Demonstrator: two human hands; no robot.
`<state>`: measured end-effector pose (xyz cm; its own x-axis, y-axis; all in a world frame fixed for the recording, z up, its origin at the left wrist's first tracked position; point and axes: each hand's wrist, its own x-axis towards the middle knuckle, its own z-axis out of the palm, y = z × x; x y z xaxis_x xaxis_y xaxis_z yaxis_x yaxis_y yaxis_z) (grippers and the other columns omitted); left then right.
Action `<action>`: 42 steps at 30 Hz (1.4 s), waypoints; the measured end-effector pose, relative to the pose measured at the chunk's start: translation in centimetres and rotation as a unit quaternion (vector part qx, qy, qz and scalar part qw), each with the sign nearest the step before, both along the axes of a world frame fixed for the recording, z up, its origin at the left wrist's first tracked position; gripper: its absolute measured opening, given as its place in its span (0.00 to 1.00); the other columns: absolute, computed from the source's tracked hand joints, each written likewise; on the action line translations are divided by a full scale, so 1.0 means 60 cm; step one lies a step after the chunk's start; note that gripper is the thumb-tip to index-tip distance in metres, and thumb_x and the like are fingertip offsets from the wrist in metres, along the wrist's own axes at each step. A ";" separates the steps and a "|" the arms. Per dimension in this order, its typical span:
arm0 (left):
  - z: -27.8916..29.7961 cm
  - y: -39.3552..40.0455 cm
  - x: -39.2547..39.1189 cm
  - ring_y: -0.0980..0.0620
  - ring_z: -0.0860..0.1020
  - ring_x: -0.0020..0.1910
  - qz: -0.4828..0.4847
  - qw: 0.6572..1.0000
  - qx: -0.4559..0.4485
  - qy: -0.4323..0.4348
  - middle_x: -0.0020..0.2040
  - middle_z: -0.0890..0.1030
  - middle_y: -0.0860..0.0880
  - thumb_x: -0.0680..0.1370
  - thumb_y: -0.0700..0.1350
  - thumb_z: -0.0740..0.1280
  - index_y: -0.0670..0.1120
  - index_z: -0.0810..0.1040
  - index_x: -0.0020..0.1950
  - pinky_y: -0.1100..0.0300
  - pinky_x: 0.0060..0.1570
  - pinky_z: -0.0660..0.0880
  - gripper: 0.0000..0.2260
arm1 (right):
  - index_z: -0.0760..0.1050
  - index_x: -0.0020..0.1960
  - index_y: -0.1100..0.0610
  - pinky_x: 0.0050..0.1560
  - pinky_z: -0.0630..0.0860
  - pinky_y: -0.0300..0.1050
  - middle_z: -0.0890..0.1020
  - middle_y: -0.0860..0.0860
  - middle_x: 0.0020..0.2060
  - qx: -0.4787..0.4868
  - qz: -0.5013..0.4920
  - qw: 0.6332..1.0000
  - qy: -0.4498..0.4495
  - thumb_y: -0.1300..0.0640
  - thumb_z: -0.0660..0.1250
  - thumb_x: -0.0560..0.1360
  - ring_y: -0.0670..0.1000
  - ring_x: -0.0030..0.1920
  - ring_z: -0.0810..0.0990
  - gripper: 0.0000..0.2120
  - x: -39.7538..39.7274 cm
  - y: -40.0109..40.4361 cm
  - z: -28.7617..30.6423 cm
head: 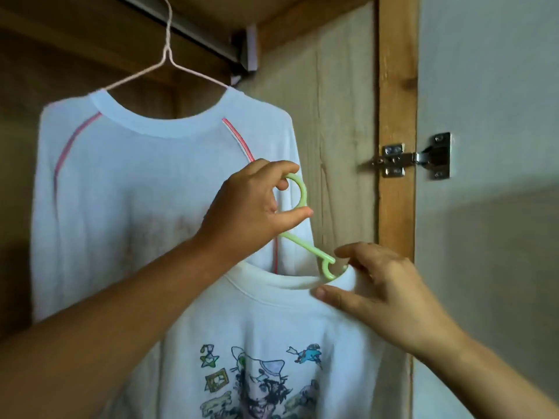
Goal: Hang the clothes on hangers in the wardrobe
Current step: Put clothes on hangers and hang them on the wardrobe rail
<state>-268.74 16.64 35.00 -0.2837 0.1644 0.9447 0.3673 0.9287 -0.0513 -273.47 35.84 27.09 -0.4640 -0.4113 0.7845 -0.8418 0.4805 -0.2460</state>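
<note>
The left hand (251, 204) is raised in front of the wardrobe, its forearm coming up from the lower left corner of the view. Its thumb and forefinger are curled round the hook of a pale green hanger (305, 234), pinching it near the top and at the base of the loop. The hanger's neck slants down to the right and disappears into the collar of a white printed shirt (272, 343), which hangs from it in front of the person.

The right hand (381, 291) reaches in from the lower right corner. Its thumb and fingertips pinch the right side of the shirt's collar, just beside the lower end of the hanger's neck, with the remaining fingers loosely bent.

Behind, a white top with pink stripes (136, 192) hangs on a thin wire hanger (166, 52) from the wardrobe rail (193, 31). A metal hinge (414, 157) sits on the wooden frame (396, 122) at the right.

The arms of the green hanger are hidden inside the printed shirt, so how they sit in the shoulders cannot be seen. The shirt's lower part is cut off by the bottom edge, and the left forearm covers its left shoulder. The wire hanger's hook top runs out of view.
</note>
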 end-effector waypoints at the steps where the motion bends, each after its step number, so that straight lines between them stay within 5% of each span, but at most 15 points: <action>1: -0.034 0.022 0.000 0.56 0.74 0.32 -0.011 1.000 0.006 -0.011 0.43 0.74 0.58 0.65 0.61 0.69 0.48 0.79 0.57 0.61 0.40 0.75 0.26 | 0.75 0.54 0.44 0.52 0.73 0.49 0.75 0.36 0.42 -0.001 -0.007 1.000 -0.025 0.26 0.60 0.59 0.42 0.49 0.75 0.31 0.010 0.026 -0.031; 11: -0.292 0.229 0.052 0.59 0.66 0.32 -0.125 0.982 0.064 -0.123 0.43 0.71 0.57 0.69 0.54 0.70 0.43 0.78 0.62 0.74 0.38 0.67 0.25 | 0.76 0.57 0.48 0.45 0.71 0.35 0.74 0.37 0.43 0.012 -0.095 0.981 -0.170 0.34 0.65 0.64 0.43 0.47 0.75 0.28 0.169 0.234 -0.249; 14: -0.344 0.306 0.076 0.60 0.64 0.33 -0.180 0.973 0.068 -0.127 0.42 0.66 0.58 0.70 0.50 0.71 0.40 0.79 0.60 0.79 0.43 0.64 0.22 | 0.78 0.54 0.50 0.42 0.73 0.39 0.76 0.39 0.39 -0.006 -0.137 0.967 -0.215 0.34 0.62 0.65 0.43 0.43 0.76 0.25 0.218 0.303 -0.288; 19: -0.415 0.450 0.112 0.57 0.68 0.35 -0.256 0.957 0.044 -0.128 0.41 0.73 0.54 0.72 0.52 0.70 0.42 0.79 0.58 0.72 0.42 0.69 0.19 | 0.80 0.46 0.44 0.40 0.72 0.37 0.78 0.40 0.32 -0.075 -0.225 0.922 -0.306 0.35 0.67 0.62 0.43 0.41 0.77 0.18 0.305 0.435 -0.333; 22: -0.444 0.540 0.132 0.56 0.73 0.39 -0.322 0.939 0.020 -0.123 0.43 0.80 0.49 0.73 0.54 0.70 0.46 0.75 0.59 0.66 0.40 0.72 0.19 | 0.79 0.41 0.42 0.42 0.71 0.32 0.80 0.37 0.36 -0.117 -0.275 0.879 -0.371 0.44 0.76 0.63 0.41 0.39 0.77 0.09 0.365 0.514 -0.344; 25: -0.460 0.630 0.146 0.57 0.73 0.39 -0.399 0.906 0.015 -0.142 0.46 0.81 0.50 0.73 0.54 0.71 0.47 0.74 0.59 0.67 0.38 0.72 0.19 | 0.79 0.37 0.46 0.36 0.69 0.31 0.79 0.41 0.30 -0.120 -0.324 0.854 -0.389 0.53 0.75 0.67 0.42 0.32 0.75 0.06 0.420 0.572 -0.351; 29: -0.475 0.759 0.154 0.58 0.75 0.42 -0.527 0.823 -0.003 -0.211 0.49 0.80 0.51 0.73 0.58 0.67 0.48 0.72 0.62 0.69 0.39 0.72 0.22 | 0.77 0.38 0.48 0.28 0.61 0.35 0.69 0.45 0.21 -0.164 -0.457 0.802 -0.347 0.49 0.72 0.69 0.43 0.25 0.66 0.05 0.491 0.629 -0.377; 33: -0.482 0.858 0.156 0.56 0.78 0.51 -0.615 0.733 -0.072 -0.280 0.59 0.77 0.52 0.71 0.65 0.63 0.50 0.68 0.67 0.66 0.43 0.77 0.30 | 0.76 0.39 0.44 0.28 0.61 0.35 0.68 0.46 0.20 -0.215 -0.572 0.718 -0.332 0.52 0.73 0.70 0.44 0.24 0.65 0.06 0.560 0.672 -0.384; 42: -0.515 1.012 0.166 0.60 0.75 0.50 -0.713 0.615 -0.095 -0.323 0.56 0.77 0.55 0.75 0.59 0.60 0.48 0.77 0.59 0.66 0.47 0.73 0.20 | 0.77 0.32 0.55 0.26 0.59 0.34 0.67 0.45 0.22 -0.371 -0.722 0.543 -0.212 0.57 0.72 0.71 0.42 0.25 0.62 0.10 0.665 0.722 -0.380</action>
